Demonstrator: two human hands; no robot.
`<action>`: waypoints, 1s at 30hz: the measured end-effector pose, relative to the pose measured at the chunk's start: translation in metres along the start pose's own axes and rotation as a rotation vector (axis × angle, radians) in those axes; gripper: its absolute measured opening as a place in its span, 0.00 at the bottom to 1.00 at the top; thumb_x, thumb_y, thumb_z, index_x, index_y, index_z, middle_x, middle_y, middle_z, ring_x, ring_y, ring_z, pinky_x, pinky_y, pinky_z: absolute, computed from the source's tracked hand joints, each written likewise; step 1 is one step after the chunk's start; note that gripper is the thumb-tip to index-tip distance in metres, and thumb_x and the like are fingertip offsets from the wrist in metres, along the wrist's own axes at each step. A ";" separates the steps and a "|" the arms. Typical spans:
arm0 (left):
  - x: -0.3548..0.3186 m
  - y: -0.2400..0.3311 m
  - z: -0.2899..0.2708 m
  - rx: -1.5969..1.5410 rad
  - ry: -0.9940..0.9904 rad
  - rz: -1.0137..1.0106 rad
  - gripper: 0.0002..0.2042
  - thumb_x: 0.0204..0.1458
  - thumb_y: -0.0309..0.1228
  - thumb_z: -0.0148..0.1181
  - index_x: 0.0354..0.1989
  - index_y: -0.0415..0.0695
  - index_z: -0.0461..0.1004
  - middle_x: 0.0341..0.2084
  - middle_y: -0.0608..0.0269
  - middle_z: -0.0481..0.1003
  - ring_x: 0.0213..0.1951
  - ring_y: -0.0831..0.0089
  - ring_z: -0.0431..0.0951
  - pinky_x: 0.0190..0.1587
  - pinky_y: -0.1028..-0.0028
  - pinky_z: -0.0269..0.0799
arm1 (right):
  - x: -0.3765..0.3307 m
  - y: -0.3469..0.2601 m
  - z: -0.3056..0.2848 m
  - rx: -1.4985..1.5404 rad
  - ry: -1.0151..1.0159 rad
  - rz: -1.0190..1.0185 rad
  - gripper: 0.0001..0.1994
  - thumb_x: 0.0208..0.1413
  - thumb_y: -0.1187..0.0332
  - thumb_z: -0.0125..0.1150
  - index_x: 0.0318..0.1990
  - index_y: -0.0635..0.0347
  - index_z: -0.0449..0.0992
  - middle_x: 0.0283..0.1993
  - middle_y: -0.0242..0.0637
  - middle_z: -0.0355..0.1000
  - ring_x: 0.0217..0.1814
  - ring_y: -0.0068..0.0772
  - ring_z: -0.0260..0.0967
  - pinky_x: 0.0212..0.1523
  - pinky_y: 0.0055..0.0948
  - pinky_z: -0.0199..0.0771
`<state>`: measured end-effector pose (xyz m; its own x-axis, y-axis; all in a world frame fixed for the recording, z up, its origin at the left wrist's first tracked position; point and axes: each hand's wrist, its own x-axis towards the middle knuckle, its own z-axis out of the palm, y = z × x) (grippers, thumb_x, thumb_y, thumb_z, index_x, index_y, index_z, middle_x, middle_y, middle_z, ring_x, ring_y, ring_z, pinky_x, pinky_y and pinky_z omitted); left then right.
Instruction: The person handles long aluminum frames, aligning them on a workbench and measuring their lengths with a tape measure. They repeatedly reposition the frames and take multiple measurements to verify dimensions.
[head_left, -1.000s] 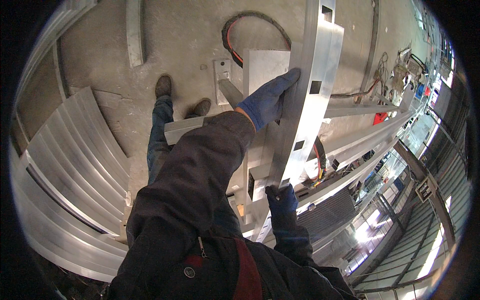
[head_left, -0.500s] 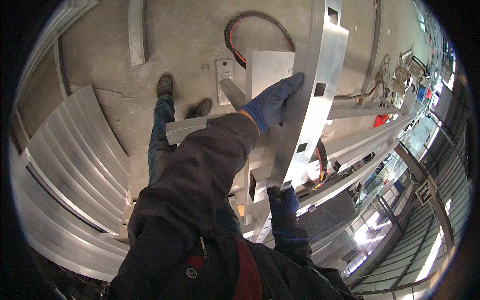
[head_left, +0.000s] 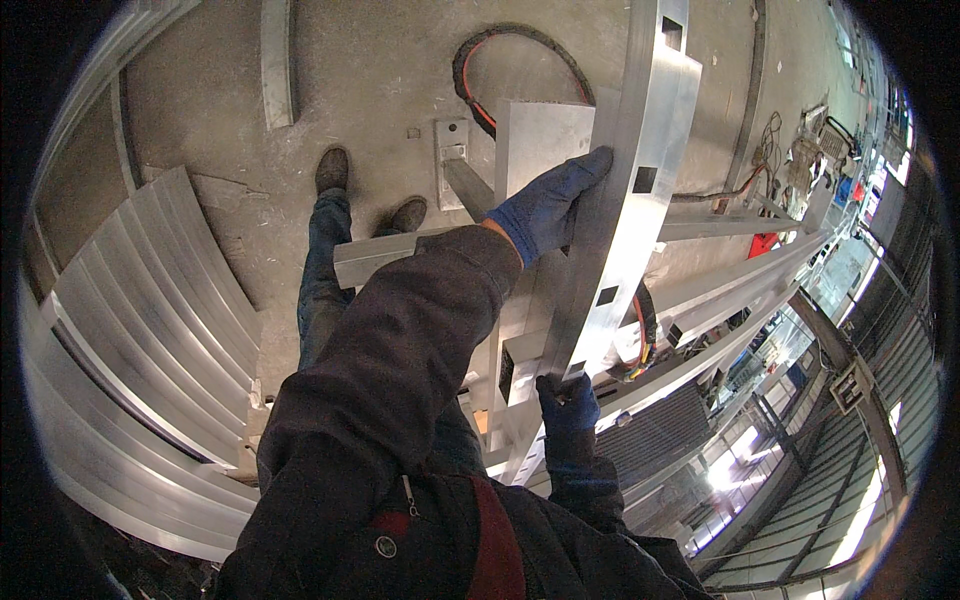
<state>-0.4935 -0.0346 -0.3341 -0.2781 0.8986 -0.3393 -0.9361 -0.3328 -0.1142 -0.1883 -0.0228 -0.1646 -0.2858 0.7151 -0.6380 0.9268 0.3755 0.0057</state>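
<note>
A long silvery metal profile with several square cut-outs runs from the far edge of the view down toward my body. My left hand, in a blue glove, reaches across and grips the side of this profile near its middle, fingers closed along its edge. At the near end, my right hand, also gloved in blue, is closed on the profile's tip just below the last cut-out. Part of the right fingers is hidden by the metal. Under the profile stands a metal support frame with crossbars.
Stacked silvery panels or profiles lie at the left. A black hose with a red line loops across the concrete floor beyond the frame. More long metal bars extend to the right. A dark-shod foot stands left of the frame.
The view has shifted very slightly. Both hands keep the same hold on the profile, with no clear movement of either.
</note>
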 end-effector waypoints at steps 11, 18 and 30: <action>0.000 0.001 0.001 0.007 0.055 0.001 0.22 0.68 0.52 0.59 0.56 0.47 0.78 0.43 0.66 0.83 0.41 0.80 0.85 0.43 0.74 0.87 | -0.003 -0.013 -0.004 0.135 0.015 -0.039 0.20 0.55 0.55 0.78 0.41 0.59 0.76 0.34 0.45 0.79 0.39 0.49 0.82 0.42 0.44 0.80; -0.003 0.002 0.001 0.009 0.026 -0.028 0.22 0.67 0.54 0.60 0.56 0.49 0.78 0.42 0.67 0.84 0.41 0.79 0.85 0.43 0.73 0.87 | 0.000 -0.008 -0.004 -0.058 0.014 -0.079 0.21 0.57 0.52 0.76 0.42 0.60 0.76 0.36 0.48 0.80 0.42 0.55 0.81 0.43 0.48 0.80; -0.009 0.007 0.007 -0.051 -0.004 -0.005 0.17 0.69 0.50 0.58 0.51 0.50 0.79 0.41 0.69 0.83 0.40 0.80 0.85 0.44 0.74 0.86 | 0.007 -0.001 0.005 -0.171 0.001 0.029 0.29 0.54 0.46 0.75 0.50 0.61 0.74 0.43 0.52 0.81 0.49 0.61 0.81 0.47 0.53 0.81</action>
<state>-0.4991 -0.0424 -0.3250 -0.2745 0.9015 -0.3347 -0.9252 -0.3425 -0.1637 -0.1895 -0.0211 -0.1727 -0.2601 0.7275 -0.6349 0.8795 0.4499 0.1552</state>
